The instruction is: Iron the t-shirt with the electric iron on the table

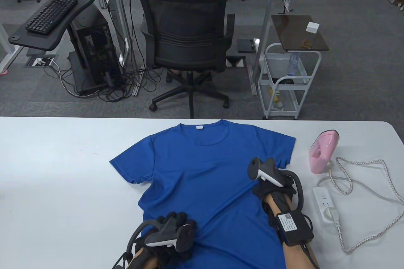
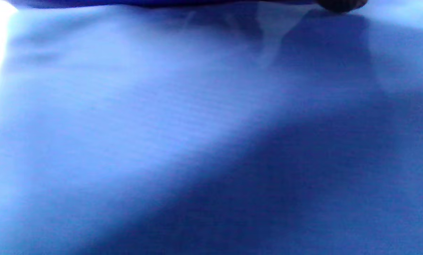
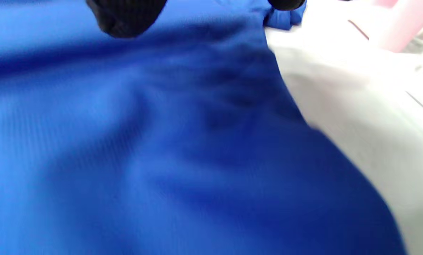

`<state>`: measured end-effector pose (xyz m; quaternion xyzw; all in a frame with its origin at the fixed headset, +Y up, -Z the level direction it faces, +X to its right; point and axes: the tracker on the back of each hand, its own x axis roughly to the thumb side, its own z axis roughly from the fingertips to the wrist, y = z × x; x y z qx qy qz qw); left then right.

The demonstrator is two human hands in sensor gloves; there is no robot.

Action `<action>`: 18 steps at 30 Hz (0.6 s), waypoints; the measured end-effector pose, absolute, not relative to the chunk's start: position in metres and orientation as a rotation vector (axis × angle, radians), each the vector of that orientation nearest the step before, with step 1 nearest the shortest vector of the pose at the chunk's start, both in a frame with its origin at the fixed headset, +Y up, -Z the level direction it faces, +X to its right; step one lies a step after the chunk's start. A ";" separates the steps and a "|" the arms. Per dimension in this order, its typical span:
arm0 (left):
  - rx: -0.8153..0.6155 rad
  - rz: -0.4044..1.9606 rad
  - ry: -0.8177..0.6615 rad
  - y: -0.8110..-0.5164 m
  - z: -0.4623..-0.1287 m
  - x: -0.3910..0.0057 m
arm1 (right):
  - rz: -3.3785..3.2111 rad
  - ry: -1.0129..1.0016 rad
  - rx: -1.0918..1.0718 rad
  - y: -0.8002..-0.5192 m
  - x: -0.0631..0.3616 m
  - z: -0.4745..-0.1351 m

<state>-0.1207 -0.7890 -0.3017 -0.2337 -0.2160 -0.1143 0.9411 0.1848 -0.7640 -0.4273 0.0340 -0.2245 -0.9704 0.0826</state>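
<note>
We find no text that we can read. A small white tag point(image 1: 199, 127) sits inside the neckline of the blue t-shirt point(image 1: 202, 180), but any print on it is too small to make out. A white sticker point(image 1: 288, 222) on the black box strapped to the right forearm carries what looks like a square code and lines of fine print; we cannot read any of it. The keyboard point(image 1: 51, 13) on the side stand shows keys, their legends too small to tell. Both wrist views are blurred and show no lettering.
</note>
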 end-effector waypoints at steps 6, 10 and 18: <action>-0.572 -0.178 -0.416 -0.795 -0.302 -0.129 | -2.902 -0.613 0.142 -0.781 0.214 -0.402; -0.584 -0.225 -0.458 -0.791 -0.299 -0.121 | -2.929 -0.645 0.189 -0.780 0.233 -0.390; -0.398 -0.169 -0.272 -0.766 -0.339 -0.128 | -3.011 -0.583 0.080 -0.769 0.231 -0.384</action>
